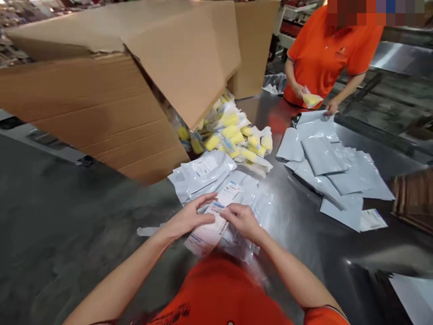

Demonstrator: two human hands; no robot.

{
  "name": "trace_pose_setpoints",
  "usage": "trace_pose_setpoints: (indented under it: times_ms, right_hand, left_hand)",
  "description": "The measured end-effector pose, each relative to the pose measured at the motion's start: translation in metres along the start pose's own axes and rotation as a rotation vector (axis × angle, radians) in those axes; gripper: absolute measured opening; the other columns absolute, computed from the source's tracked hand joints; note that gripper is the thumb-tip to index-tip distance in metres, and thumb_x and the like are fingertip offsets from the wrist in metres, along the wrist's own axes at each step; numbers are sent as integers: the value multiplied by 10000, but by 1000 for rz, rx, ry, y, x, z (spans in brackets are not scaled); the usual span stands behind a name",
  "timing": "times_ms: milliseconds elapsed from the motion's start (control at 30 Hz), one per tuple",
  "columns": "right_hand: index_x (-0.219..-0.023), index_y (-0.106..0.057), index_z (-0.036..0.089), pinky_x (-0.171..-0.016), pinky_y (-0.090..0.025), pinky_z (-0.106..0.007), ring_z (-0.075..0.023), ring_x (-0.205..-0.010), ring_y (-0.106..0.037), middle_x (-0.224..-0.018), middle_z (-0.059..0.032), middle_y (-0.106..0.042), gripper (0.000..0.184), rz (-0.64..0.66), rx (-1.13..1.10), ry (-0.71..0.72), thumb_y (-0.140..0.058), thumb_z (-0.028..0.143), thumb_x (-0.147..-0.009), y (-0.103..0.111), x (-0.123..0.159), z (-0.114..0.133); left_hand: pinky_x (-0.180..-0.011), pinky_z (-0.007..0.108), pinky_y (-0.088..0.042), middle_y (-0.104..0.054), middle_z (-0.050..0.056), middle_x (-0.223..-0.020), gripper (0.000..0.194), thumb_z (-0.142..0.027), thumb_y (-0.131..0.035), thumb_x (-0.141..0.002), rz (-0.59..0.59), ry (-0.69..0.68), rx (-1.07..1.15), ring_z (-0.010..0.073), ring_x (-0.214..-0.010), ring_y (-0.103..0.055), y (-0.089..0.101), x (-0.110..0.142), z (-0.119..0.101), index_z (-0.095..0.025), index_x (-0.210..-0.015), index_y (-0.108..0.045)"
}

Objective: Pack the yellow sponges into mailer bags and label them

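A white printed shipping label [205,232] with barcodes is in front of me, over grey plastic mailing bags. My right hand [244,220] pinches its upper right edge between thumb and fingers. On the other side, my left hand [187,220] has its thumb and index finger spread apart, the thumb touching the label's face. Just beyond the hands lie a labelled mailing bag [248,183] and a second labelled bag [216,164], overlapping. Part of the bags under the label is hidden by it and by my hands.
A large open cardboard box [101,113] stands at left, yellow wrapped items [233,133] spilling from it onto the metal table [287,216]. At right is a pile of grey mailing bags [324,155]. Across the table, a co-worker [333,58] in orange holds a yellow wrapped item.
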State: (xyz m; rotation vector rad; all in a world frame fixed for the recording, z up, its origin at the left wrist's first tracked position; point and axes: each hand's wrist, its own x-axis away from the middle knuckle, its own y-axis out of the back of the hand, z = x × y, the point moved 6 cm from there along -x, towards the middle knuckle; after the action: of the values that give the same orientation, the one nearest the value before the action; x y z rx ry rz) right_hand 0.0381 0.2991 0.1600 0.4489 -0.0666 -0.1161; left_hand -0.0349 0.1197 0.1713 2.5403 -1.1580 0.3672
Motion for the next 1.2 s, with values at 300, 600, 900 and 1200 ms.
trace_pose_setpoints:
  times_ms: [300,600,900,1200]
  right_hand:
    - [-1241,-582,147,-960,-472,-468,-305,-1217,-524,-1322,-179,-568,354,-611,214,-222,-506,382,-987,218,-38,-74]
    - [-685,-538,193,-712,-510,-425,-272,-811,-613,-700,-87,-589,162,-902,24,-813,-690,180,-741,411,-57,-207]
    - [-893,-616,204,-467,-503,-268,-137,-551,-563,-740,-4,-653,381,-281,-776,-234,-807,447,-670,120,-84,-57]
    - [-709,-546,206,-484,-472,-287,-150,-496,-571,-653,-10,-636,494,409,-297,-528,-585,690,-802,-64,8,-48]
  left_hand:
    - [-570,253,-314,-477,-30,-587,397,-551,-718,-610,-178,204,-64,144,-599,-426,-4,-36,27,-187,-598,-558]
    - [-595,267,-357,-590,5,-634,514,-687,-726,-548,-132,414,7,189,-628,-506,-4,-42,84,-195,-684,-665]
    - [-614,248,-362,-599,-2,-651,379,-523,-746,-601,-130,284,141,150,-638,-491,-15,-15,58,-167,-696,-658]
    - [-586,246,-348,-566,-19,-637,275,-440,-675,-642,-364,178,213,144,-631,-485,-4,30,67,-174,-665,-606]
